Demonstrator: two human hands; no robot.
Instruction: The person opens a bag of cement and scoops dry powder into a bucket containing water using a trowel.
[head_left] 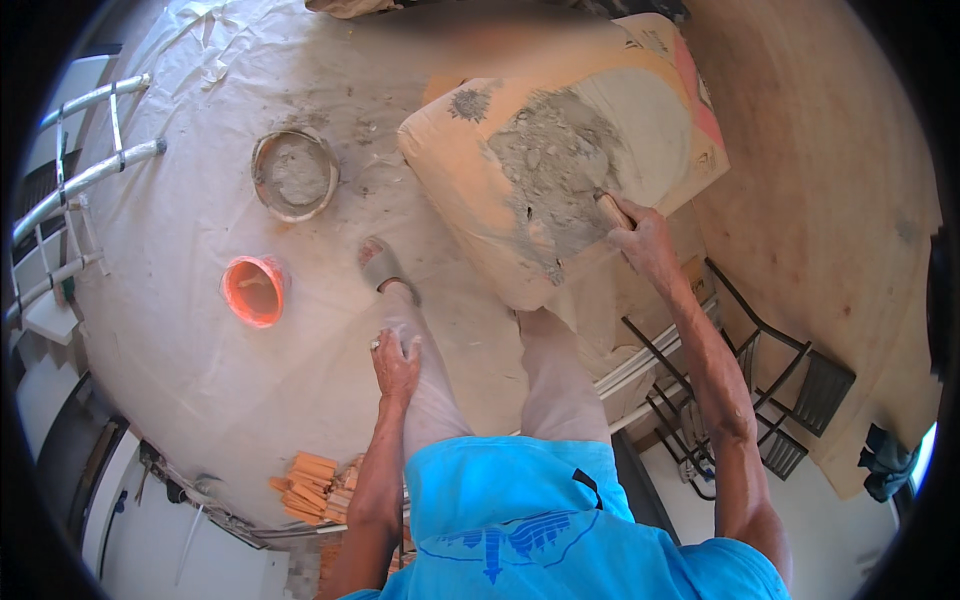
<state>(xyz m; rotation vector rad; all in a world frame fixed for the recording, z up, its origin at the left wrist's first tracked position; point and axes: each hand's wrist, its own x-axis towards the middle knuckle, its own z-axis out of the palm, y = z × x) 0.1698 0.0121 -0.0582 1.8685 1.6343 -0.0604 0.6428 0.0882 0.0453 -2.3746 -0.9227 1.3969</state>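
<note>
Creased, see-through plastic sheeting covers the floor, smudged with grey dust. Lying on it, up and to the right of the person's feet, is a big tan paper sack, its upper side bearing a spread of grey powder. The right hand closes around a pale wooden handle at the powder's lower right edge; the tool's working end is hard to make out. Short, shallow strokes would probably work best, since a steep edge could snag the paper, and keeping toward the middle should limit spills. The left hand holds nothing, its fingers loosely spread on the left leg.

Coarse lumps roughen the powder's middle, while a smooth, paler patch curves along its right. Farther left stand a round tub with grey, crusty contents and a glossy orange-red bucket. Blocky orange pieces lie piled near the bottom.
</note>
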